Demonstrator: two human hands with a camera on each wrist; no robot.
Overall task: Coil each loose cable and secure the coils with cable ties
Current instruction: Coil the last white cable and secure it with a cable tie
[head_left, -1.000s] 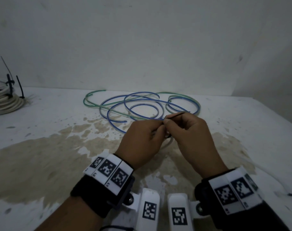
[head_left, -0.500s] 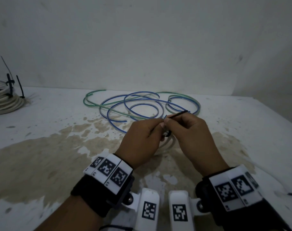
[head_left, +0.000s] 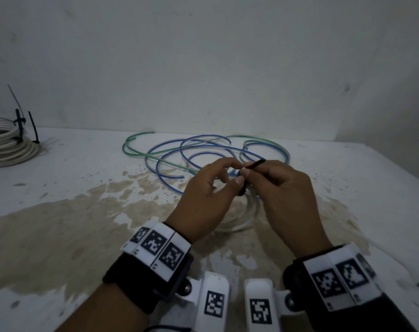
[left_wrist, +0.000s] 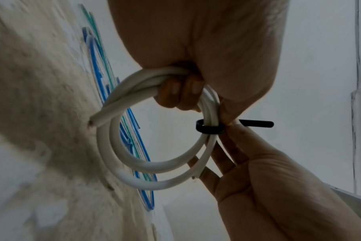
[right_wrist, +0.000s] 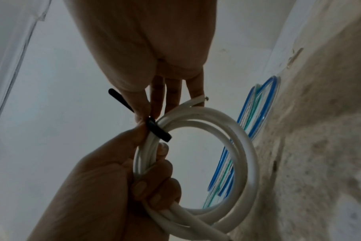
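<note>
Holding a white cable coil [left_wrist: 155, 156] up above the stained table [head_left: 60, 236], in front of the chest. Left hand [head_left: 203, 200] clenched around the bundled loops, lower fingers [left_wrist: 179, 91] curled through the ring. Black cable tie [left_wrist: 209, 128] wrapped snug round the coil just beside that grip. Right hand [head_left: 287, 188] pinching the tie's tail where it leaves the coil, free end poking out past the thumb. Further back, lying loose on the table: tangled blue and green cables [head_left: 203, 149]. Far left, another white coil [head_left: 7, 144], already tied.
</note>
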